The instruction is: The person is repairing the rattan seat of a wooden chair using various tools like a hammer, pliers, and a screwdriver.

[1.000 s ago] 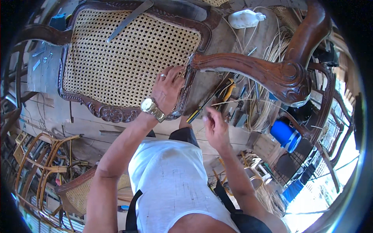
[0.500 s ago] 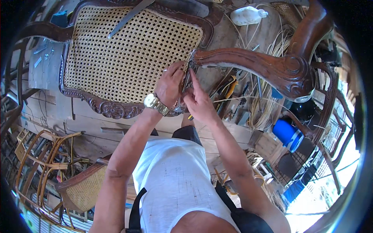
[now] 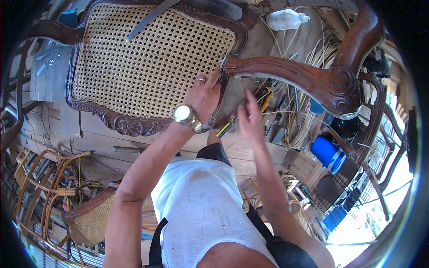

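Observation:
A carved dark wooden chair [image 3: 129, 128] lies before me, with a panel of woven cane [image 3: 147, 67] in its frame. My left hand [image 3: 203, 99], wearing a watch and a ring, rests on the panel's right border. Its fingers stretch toward the corner where a curved chair leg [image 3: 286, 71] joins the frame. Apart from the chair, my right hand [image 3: 251, 120] is in the air to the right, slightly blurred, its fingers extended and nothing visible in them. Below it to the left lies a slim tool with a yellow-and-black handle [image 3: 225, 128].
A flat metal strip [image 3: 149, 20] lies across the cane. Beyond my right hand are a yellow-and-black tool [image 3: 264, 96], coiled cane strands [image 3: 299, 127] and a white bottle [image 3: 287, 19]. A blue container [image 3: 328, 154] stands farther right. Rattan furniture [image 3: 53, 187] is at lower left.
My right hand has moved away from the frame's edge, to the right. My left hand has shifted slightly up and right along the border, its fingers straightening. The yellow-and-black handle shows more fully.

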### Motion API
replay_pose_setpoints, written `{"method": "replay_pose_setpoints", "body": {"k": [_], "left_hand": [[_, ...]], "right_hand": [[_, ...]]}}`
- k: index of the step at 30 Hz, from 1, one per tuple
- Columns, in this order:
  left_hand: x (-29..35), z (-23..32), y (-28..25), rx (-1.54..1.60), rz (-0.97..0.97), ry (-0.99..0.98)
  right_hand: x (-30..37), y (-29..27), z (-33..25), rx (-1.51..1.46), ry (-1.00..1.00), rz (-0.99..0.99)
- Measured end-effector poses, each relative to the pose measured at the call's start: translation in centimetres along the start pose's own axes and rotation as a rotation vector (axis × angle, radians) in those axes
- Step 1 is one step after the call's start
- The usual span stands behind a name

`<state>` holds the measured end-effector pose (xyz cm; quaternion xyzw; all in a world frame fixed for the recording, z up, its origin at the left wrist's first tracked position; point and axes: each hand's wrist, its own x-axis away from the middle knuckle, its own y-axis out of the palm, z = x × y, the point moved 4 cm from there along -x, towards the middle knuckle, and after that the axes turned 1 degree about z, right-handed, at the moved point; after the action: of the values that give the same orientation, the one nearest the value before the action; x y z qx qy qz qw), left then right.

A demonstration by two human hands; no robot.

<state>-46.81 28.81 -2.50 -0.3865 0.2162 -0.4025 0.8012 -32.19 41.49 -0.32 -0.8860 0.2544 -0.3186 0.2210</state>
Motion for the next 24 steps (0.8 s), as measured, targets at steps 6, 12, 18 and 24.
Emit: {"method": "replay_pose_setpoints", "body": {"k": [6,12,18,24], "left_hand": [[-0.1,2.3,0.5,-0.313,-0.111,0.026],[-0.1,2.5,0.8,-0.378,-0.076,-0.014],[-0.3,2.7,0.9,-0.503,-0.245,0.019],[-0.6,2.5,0.0,-0.466,-0.239,0.008]], "right_hand": [[-10.3,-7.5,-7.2,0.444,-0.747,0.236],[-19.3,-3.5,-13.8,0.508,-0.845,-0.313],[-19.5,-0.2,-15.6,0.717,-0.89,-0.615],[-20.1,0.8,-15.5,0.93,-0.984,-0.677]]}}
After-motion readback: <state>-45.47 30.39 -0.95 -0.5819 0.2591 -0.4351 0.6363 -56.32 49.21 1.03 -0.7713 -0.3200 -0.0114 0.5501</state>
